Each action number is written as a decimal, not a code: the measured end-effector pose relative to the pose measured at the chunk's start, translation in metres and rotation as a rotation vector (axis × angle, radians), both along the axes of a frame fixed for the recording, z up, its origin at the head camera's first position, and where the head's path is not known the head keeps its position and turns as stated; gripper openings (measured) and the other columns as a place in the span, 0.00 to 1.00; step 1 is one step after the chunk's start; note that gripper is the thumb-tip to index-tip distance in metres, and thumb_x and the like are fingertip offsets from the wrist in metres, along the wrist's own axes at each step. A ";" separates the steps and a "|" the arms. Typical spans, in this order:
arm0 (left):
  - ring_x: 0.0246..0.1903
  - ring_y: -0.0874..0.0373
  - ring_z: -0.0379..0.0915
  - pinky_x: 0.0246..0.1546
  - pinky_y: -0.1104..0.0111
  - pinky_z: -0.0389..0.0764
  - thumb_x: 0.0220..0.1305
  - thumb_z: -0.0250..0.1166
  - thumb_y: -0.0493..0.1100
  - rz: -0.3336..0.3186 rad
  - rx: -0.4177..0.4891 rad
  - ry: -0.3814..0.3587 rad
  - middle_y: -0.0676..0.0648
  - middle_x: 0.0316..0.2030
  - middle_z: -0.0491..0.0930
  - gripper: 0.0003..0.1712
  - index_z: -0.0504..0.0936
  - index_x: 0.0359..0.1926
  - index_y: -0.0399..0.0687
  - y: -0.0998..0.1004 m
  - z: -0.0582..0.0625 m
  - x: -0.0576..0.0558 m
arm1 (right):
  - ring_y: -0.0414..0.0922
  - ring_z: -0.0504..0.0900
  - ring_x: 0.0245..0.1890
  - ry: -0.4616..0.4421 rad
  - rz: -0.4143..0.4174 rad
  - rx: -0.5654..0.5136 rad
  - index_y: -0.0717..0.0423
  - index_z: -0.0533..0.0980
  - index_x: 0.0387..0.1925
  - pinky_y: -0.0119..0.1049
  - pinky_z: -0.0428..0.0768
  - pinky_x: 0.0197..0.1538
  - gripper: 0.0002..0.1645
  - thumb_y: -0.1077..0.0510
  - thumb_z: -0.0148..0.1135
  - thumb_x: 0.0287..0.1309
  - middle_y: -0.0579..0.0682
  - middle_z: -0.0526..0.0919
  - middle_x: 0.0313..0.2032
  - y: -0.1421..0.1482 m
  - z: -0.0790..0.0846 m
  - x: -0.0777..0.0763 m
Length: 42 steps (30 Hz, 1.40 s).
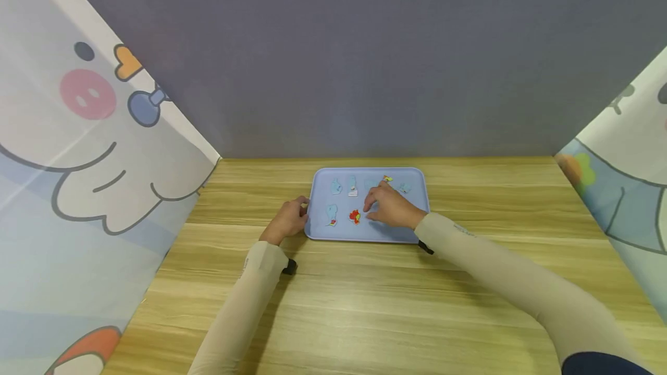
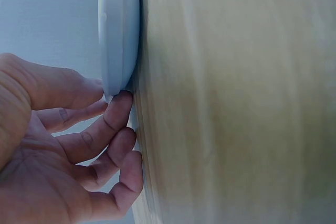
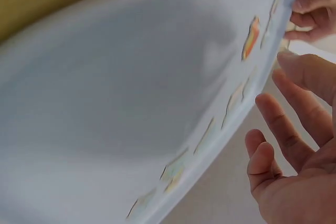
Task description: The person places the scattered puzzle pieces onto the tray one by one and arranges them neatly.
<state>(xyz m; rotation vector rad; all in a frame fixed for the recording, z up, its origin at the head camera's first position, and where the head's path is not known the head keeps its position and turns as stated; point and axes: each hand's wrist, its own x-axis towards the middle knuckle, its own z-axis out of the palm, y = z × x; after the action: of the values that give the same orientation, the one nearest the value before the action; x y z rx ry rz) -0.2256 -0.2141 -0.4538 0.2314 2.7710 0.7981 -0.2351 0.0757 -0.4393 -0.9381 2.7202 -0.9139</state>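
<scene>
A pale blue tray lies on the wooden table, with several flat cut-out pieces on it. My left hand is at the tray's left edge; the left wrist view has the thumb and fingertips pinching the rim. My right hand hovers above the tray's right half, fingers loosely bent and apart, holding nothing. Just left of its fingertips is a red and yellow piece. Further left is a light blue piece. Along the back lie more light blue pieces, among them one with a white base, partly hidden by the right hand.
The wooden table extends around the tray. A grey upright panel stands behind it. Cartoon-printed panels flank the table at left and right.
</scene>
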 end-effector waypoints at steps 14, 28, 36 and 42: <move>0.36 0.50 0.75 0.37 0.62 0.78 0.64 0.58 0.33 0.002 0.000 0.017 0.39 0.38 0.78 0.24 0.68 0.61 0.34 -0.001 0.000 0.002 | 0.48 0.68 0.41 0.144 -0.078 -0.098 0.59 0.84 0.31 0.44 0.71 0.46 0.07 0.66 0.72 0.45 0.48 0.80 0.38 0.072 0.007 0.026; 0.37 0.50 0.76 0.35 0.63 0.79 0.64 0.57 0.33 0.009 0.017 0.007 0.38 0.38 0.79 0.24 0.67 0.61 0.33 -0.002 -0.003 0.000 | 0.50 0.69 0.40 0.228 -0.127 -0.075 0.59 0.84 0.30 0.48 0.68 0.45 0.08 0.67 0.73 0.43 0.52 0.82 0.37 0.126 -0.007 0.045; 0.36 0.50 0.76 0.35 0.64 0.79 0.64 0.58 0.32 0.006 0.015 0.014 0.38 0.38 0.79 0.24 0.67 0.61 0.33 0.001 0.001 0.001 | 0.52 0.70 0.42 0.187 -0.119 -0.044 0.60 0.83 0.33 0.52 0.66 0.50 0.12 0.68 0.73 0.42 0.55 0.82 0.39 0.144 -0.012 0.048; 0.36 0.51 0.75 0.35 0.64 0.78 0.64 0.58 0.33 0.015 0.003 0.002 0.38 0.38 0.79 0.24 0.67 0.61 0.34 0.002 0.000 0.001 | 0.54 0.69 0.47 0.136 -0.048 -0.029 0.61 0.83 0.36 0.53 0.70 0.50 0.15 0.75 0.69 0.43 0.57 0.80 0.45 0.159 -0.012 0.049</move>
<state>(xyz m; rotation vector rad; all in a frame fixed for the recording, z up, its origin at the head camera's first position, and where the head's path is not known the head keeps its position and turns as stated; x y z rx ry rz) -0.2245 -0.2122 -0.4535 0.2131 2.7768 0.8062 -0.1864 0.2342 -0.4516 -0.9790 2.8618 -0.9326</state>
